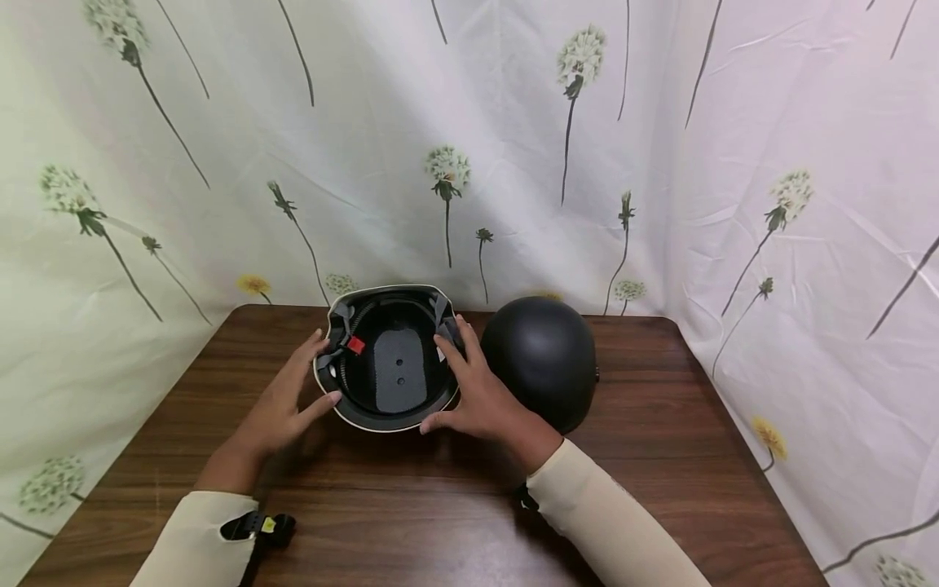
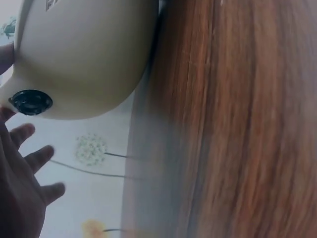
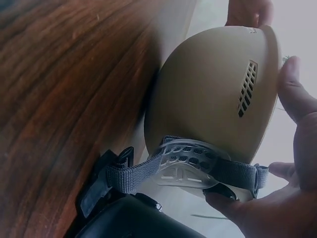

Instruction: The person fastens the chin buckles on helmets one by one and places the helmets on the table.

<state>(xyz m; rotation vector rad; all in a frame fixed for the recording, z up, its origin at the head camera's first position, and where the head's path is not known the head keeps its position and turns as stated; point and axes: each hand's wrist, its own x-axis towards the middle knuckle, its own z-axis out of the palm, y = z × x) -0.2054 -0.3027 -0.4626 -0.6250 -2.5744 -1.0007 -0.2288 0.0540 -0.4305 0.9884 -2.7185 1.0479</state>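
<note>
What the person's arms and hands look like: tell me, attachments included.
The person wears a long cream fabric left sleeve and a matching right sleeve. A black strapped device with a small yellow patch shows at the former; a small black piece at the latter. The left hand and right hand are ungloved.

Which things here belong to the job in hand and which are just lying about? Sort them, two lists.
Seem part of the job:
cream helmet, upturned
left grip and right grip, either side of it
red buckle, inside it
strap
clear cup

Seem just about:
black helmet, alongside
table
flowered cloth, behind
</note>
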